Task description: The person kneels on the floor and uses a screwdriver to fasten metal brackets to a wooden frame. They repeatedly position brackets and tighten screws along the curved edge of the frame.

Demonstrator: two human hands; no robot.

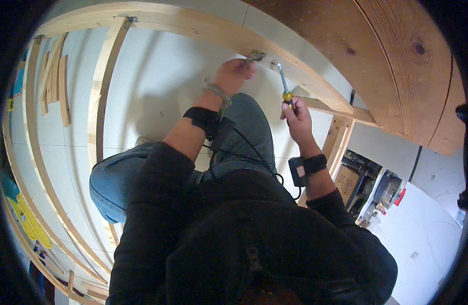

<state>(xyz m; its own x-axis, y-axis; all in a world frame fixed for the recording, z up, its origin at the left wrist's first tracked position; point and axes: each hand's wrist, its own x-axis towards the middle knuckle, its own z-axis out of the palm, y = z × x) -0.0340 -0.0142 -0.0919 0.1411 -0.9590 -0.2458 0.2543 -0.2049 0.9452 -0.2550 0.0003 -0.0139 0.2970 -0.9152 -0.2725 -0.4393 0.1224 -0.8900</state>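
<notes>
In my right hand [299, 122] is a screwdriver [288, 95] with a yellow and dark handle. Its metal shaft points up at the face of a long pale wooden beam [203, 34], with the tip at or very near the wood. My left hand [233, 74] is just left of it, its fingers curled together below a small metal bracket [257, 55] on the beam. What those fingers hold, if anything, is hidden and slightly blurred. Both wrists wear black straps; a clear bangle [219, 94] circles my left wrist.
Several wooden slats [102, 86] run off the beam at the left, another bracket [132, 20] at one joint. Wood offcuts [55, 84] and a yellow plastic item [33, 221] lie beyond. A brown wooden panel [381, 56] overhangs at upper right; machinery [384, 190] stands at right. Cables hang by my wrists.
</notes>
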